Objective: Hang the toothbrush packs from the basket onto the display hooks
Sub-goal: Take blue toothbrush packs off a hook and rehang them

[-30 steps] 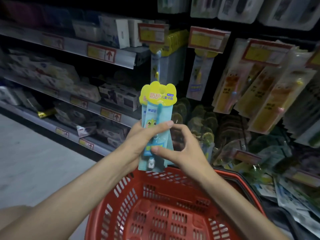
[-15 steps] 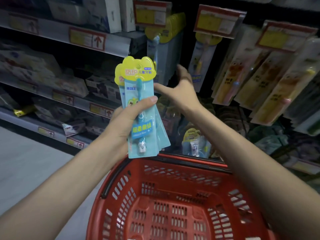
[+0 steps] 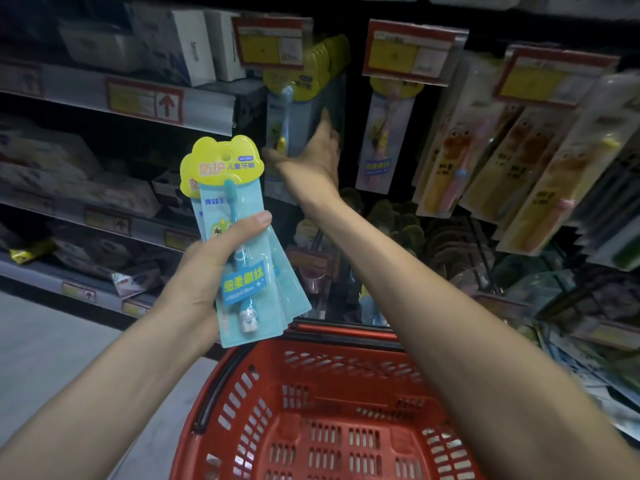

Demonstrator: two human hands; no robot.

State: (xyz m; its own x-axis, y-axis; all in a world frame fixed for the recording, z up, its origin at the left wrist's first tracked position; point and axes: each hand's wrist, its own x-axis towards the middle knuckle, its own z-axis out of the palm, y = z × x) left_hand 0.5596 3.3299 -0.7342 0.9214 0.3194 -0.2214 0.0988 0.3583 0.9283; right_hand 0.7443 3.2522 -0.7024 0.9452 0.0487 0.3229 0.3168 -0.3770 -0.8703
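My left hand (image 3: 214,261) grips a small fan of light-blue toothbrush packs (image 3: 242,237) with yellow cloud-shaped tops, held upright above the rim of the red basket (image 3: 242,393). The basket's inside shows no packs. My right hand (image 3: 311,161) reaches up and forward to the hanging blue-and-yellow toothbrush packs (image 3: 304,98) on a display hook. Its fingers are spread against the lower part of those packs; I cannot see whether they grip anything. The hook itself is hidden behind a red and yellow price tag (image 3: 270,43).
More hooks to the right carry a single pink pack (image 3: 388,140) and rows of yellow and pink packs (image 3: 512,174). Shelves with boxes (image 3: 194,43) run along the left. Cluttered goods fill the lower right. Grey floor (image 3: 52,341) lies at the lower left.
My right hand let go of the packs and rose up to the hanging packs on the hook. My left hand lifted the fan of packs higher. The view tilted upward.
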